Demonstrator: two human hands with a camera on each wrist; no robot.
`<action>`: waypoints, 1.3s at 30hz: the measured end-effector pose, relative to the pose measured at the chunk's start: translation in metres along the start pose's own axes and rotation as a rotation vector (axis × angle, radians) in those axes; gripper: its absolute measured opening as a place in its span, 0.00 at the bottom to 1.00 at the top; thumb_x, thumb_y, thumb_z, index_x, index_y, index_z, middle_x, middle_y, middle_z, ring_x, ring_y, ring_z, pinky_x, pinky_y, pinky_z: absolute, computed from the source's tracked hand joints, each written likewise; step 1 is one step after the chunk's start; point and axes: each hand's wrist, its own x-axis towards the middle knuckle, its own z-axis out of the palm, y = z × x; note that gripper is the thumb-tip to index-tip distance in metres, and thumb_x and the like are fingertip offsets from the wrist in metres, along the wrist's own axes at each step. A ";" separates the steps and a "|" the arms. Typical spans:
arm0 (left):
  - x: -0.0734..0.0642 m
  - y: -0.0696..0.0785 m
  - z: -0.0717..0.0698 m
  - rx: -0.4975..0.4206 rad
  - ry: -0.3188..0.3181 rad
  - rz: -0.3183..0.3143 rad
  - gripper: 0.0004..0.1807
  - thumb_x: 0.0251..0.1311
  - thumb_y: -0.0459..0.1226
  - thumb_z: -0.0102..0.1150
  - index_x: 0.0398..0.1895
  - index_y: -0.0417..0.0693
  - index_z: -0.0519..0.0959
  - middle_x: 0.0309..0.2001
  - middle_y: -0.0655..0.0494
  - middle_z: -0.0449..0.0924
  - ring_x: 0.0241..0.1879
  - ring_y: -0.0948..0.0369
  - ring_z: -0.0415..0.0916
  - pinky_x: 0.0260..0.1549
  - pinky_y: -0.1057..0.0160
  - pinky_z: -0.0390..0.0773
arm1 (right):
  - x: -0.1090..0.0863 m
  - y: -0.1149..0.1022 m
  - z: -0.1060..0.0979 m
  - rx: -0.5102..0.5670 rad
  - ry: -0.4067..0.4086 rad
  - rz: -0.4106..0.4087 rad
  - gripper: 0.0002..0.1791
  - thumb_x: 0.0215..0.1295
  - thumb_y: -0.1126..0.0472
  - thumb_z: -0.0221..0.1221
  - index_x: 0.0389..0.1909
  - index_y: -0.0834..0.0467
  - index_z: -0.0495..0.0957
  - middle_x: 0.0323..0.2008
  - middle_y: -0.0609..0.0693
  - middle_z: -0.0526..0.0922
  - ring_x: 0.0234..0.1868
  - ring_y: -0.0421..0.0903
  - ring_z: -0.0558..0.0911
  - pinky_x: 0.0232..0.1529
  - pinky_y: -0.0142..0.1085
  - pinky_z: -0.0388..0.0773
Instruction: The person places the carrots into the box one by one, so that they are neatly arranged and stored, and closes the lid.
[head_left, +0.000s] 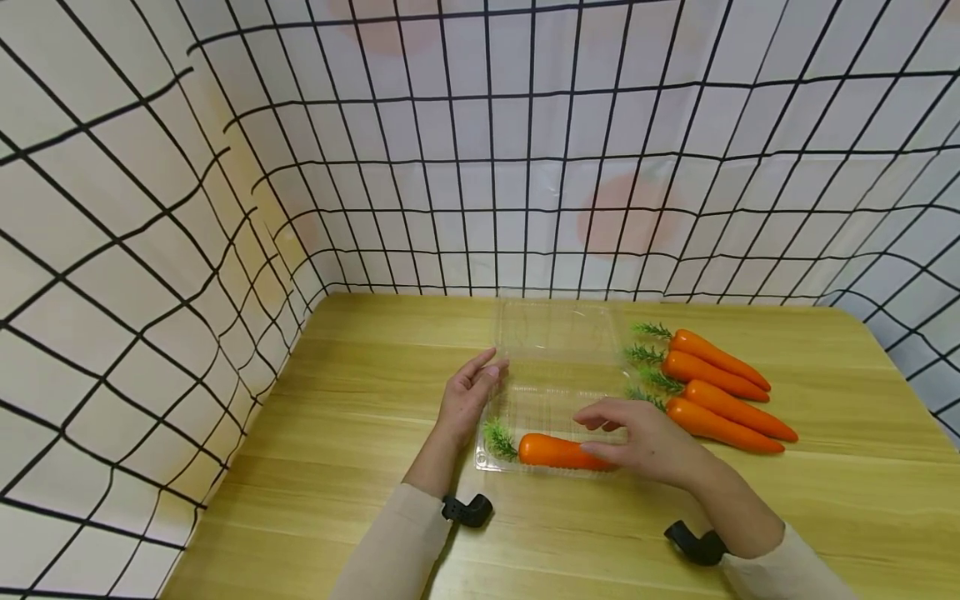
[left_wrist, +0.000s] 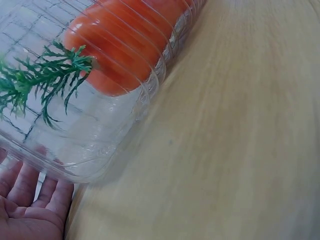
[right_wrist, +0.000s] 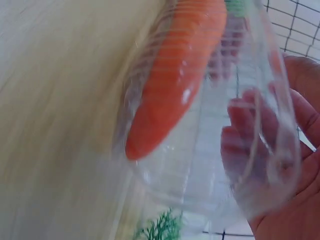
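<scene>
A clear plastic clamshell box [head_left: 557, 329] lies on the table with its lid folded back toward the mesh. Along the front of its base rests an orange carrot [head_left: 551, 451], green leaves at the left end. My left hand [head_left: 465, 404] stands at the box's left side, fingers extended near the rim; the left wrist view shows its fingers [left_wrist: 22, 186] by the box corner. My right hand [head_left: 645, 442] is over the right end, loosely bent and covering the carrot's tip from above. The right wrist view shows its fingers beyond the clear wall [right_wrist: 200, 175], apart from the carrot.
Several more carrots [head_left: 723, 417] lie side by side right of the box, leaves pointing left toward it. A black wire mesh [head_left: 532, 167] with pale cloth behind encloses the back and sides of the wooden table [head_left: 360, 375].
</scene>
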 end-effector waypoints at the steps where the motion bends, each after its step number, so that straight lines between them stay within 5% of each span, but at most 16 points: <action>1: 0.000 0.000 0.000 -0.002 0.000 -0.001 0.27 0.76 0.36 0.52 0.74 0.36 0.65 0.67 0.35 0.75 0.69 0.42 0.73 0.68 0.51 0.74 | -0.003 0.001 -0.001 -0.004 0.016 0.002 0.20 0.66 0.50 0.68 0.55 0.53 0.83 0.51 0.48 0.88 0.49 0.50 0.86 0.51 0.43 0.85; 9: -0.001 0.000 0.000 -0.001 -0.006 -0.001 0.28 0.76 0.36 0.53 0.74 0.35 0.65 0.67 0.34 0.75 0.68 0.42 0.73 0.68 0.50 0.74 | -0.025 0.006 -0.018 0.007 0.119 0.036 0.16 0.66 0.52 0.68 0.54 0.46 0.83 0.49 0.47 0.88 0.48 0.46 0.85 0.48 0.36 0.85; 21: -0.002 0.000 0.001 -0.011 0.007 0.005 0.27 0.76 0.35 0.52 0.74 0.35 0.66 0.67 0.34 0.75 0.68 0.41 0.73 0.67 0.50 0.75 | -0.046 0.029 -0.035 -0.081 0.316 -0.092 0.25 0.55 0.67 0.74 0.52 0.44 0.83 0.46 0.42 0.86 0.45 0.27 0.81 0.45 0.22 0.81; 27: -0.002 0.001 0.000 -0.006 -0.003 0.004 0.27 0.76 0.36 0.52 0.74 0.36 0.65 0.67 0.34 0.75 0.68 0.41 0.73 0.67 0.50 0.75 | -0.058 0.039 -0.048 -0.074 0.327 0.028 0.21 0.59 0.63 0.73 0.52 0.45 0.83 0.48 0.42 0.84 0.45 0.29 0.83 0.44 0.20 0.80; 33: -0.003 0.002 0.001 -0.012 -0.005 0.001 0.28 0.76 0.36 0.53 0.74 0.35 0.65 0.67 0.34 0.74 0.69 0.42 0.73 0.67 0.50 0.74 | -0.071 0.051 -0.057 -0.122 0.358 0.134 0.18 0.60 0.55 0.73 0.51 0.47 0.85 0.55 0.52 0.84 0.50 0.12 0.68 0.48 0.11 0.67; 39: -0.002 0.001 0.001 -0.016 -0.003 0.001 0.28 0.76 0.36 0.53 0.74 0.35 0.65 0.67 0.34 0.74 0.69 0.41 0.72 0.68 0.50 0.73 | -0.081 0.067 -0.064 -0.133 0.344 0.232 0.18 0.63 0.49 0.71 0.53 0.45 0.84 0.56 0.52 0.84 0.53 0.13 0.65 0.46 0.15 0.65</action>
